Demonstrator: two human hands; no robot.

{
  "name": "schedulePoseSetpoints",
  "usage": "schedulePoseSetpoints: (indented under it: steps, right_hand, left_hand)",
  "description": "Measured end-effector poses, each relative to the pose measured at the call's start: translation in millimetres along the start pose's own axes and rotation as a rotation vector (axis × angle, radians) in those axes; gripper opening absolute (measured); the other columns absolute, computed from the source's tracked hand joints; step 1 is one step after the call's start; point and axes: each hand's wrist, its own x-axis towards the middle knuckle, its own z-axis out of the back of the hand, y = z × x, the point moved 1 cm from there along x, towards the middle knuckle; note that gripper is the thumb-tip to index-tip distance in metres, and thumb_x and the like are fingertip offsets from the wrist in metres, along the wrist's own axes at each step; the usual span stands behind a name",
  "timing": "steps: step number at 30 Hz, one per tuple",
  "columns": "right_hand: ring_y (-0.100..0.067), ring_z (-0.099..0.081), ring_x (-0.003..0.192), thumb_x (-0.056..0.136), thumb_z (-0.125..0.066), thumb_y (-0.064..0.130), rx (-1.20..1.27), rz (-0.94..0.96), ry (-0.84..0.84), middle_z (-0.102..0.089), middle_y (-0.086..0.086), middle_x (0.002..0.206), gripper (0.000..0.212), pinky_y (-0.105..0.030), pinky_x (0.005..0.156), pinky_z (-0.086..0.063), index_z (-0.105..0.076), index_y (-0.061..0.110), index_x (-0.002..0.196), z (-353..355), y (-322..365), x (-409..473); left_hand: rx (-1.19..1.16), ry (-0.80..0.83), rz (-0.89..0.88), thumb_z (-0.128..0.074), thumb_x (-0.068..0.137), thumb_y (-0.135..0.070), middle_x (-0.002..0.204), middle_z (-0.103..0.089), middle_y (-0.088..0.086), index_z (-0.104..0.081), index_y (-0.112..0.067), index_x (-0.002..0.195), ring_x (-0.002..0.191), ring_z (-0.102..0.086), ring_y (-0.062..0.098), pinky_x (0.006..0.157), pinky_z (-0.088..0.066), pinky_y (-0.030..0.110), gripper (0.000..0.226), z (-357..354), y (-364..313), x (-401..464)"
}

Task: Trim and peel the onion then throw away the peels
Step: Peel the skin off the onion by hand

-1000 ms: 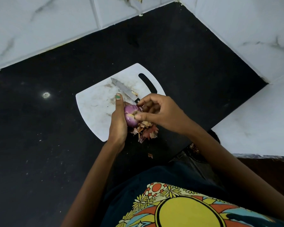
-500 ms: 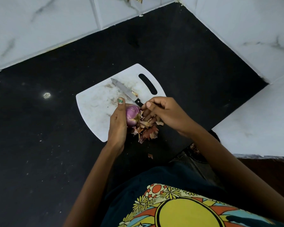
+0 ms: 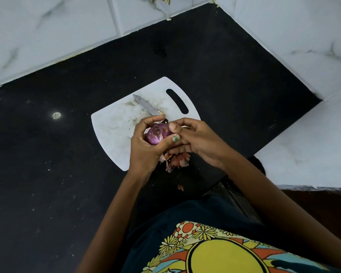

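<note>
Cradling the purple onion (image 3: 157, 134), the left hand (image 3: 146, 148) and right hand (image 3: 197, 140) grip it above a black tabletop (image 3: 47, 174); beneath them, peels (image 3: 177, 159) pile, half hiding a knife (image 3: 148, 106) on the white cutting board (image 3: 114, 125).

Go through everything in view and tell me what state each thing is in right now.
onion: purple, mostly peeled, held above the board
left hand: cupping the onion
right hand: fingers on the onion's right side
peels: loose pile at the board's near edge
knife: lying flat on the board, unheld
cutting board: flat on the counter, smeared
</note>
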Motion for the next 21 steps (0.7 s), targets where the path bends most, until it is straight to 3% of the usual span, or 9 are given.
schedulePoseSetpoints:
  steps: [3, 9, 11, 13, 15, 17, 21]
  right_hand:
    - [-0.022, -0.069, 0.078, 0.09, -0.06, 0.018, 0.058, -0.039, -0.01, -0.065, -0.019, 0.104, 0.024, -0.031, 0.067, -0.061, -0.06, 0.002, 0.109, 3, -2, 1]
    - [-0.018, -0.069, 0.071, 0.089, -0.061, 0.013, 0.14, -0.066, -0.022, -0.066, -0.017, 0.099, 0.029, -0.028, 0.06, -0.06, -0.059, -0.003, 0.113, 6, -6, 4]
    - [-0.017, -0.069, 0.072, 0.089, -0.06, 0.011, 0.177, -0.053, -0.019, -0.068, -0.013, 0.092, 0.022, -0.026, 0.061, -0.059, -0.061, -0.001, 0.108, 7, -5, 5]
    - [-0.016, -0.07, 0.071, 0.089, -0.059, 0.008, 0.197, -0.049, -0.017, -0.069, -0.011, 0.088, 0.018, -0.026, 0.062, -0.059, -0.062, 0.001, 0.105, 9, -5, 6]
    - [-0.015, -0.069, 0.07, 0.088, -0.06, 0.007, 0.198, -0.055, -0.031, -0.068, -0.011, 0.089, 0.017, -0.026, 0.063, -0.06, -0.062, 0.003, 0.104, 11, -5, 7]
    - [-0.014, -0.068, 0.07, 0.088, -0.06, 0.007, 0.199, -0.057, -0.039, -0.068, -0.011, 0.09, 0.019, -0.026, 0.065, -0.06, -0.063, 0.002, 0.106, 13, -6, 8]
    - [-0.016, -0.067, 0.071, 0.088, -0.06, 0.006, 0.165, -0.037, -0.064, -0.067, -0.012, 0.092, 0.026, -0.027, 0.068, -0.06, -0.061, -0.001, 0.112, 14, -8, 11]
  left_hand:
    - [0.09, 0.006, -0.046, -0.087, 0.061, -0.026, 0.12, -0.056, 0.008, -0.06, -0.032, 0.108, 0.103, -0.064, 0.029, 0.083, -0.057, 0.04, 0.055, 1, -1, 1]
    - [0.255, 0.05, -0.164, -0.085, 0.065, -0.021, 0.12, -0.046, -0.005, -0.052, -0.035, 0.114, 0.108, -0.055, 0.019, 0.082, -0.055, 0.025, 0.061, -1, -8, -2]
    - [0.221, 0.019, -0.159, -0.082, 0.07, -0.029, 0.122, -0.05, -0.003, -0.054, -0.036, 0.112, 0.106, -0.057, 0.018, 0.082, -0.055, 0.028, 0.051, 1, -7, -3]
    - [0.11, -0.069, -0.101, -0.069, 0.08, -0.036, 0.122, -0.056, 0.003, -0.059, -0.034, 0.105, 0.102, -0.059, 0.017, 0.077, -0.054, 0.03, 0.026, 2, -7, -4]
    - [0.016, -0.184, -0.039, -0.057, 0.091, -0.033, 0.118, -0.063, 0.002, -0.062, -0.03, 0.094, 0.095, -0.06, 0.013, 0.073, -0.049, 0.027, 0.007, 3, -5, -4]
    - [-0.022, -0.236, 0.018, -0.052, 0.097, -0.023, 0.111, -0.067, -0.004, -0.064, -0.025, 0.09, 0.092, -0.061, 0.01, 0.073, -0.047, 0.026, 0.014, 8, -3, -3]
    - [-0.016, -0.05, 0.077, -0.057, 0.093, -0.018, 0.107, -0.069, -0.003, -0.066, -0.015, 0.106, 0.09, -0.068, 0.009, 0.071, -0.053, 0.025, 0.016, 11, -3, -3]
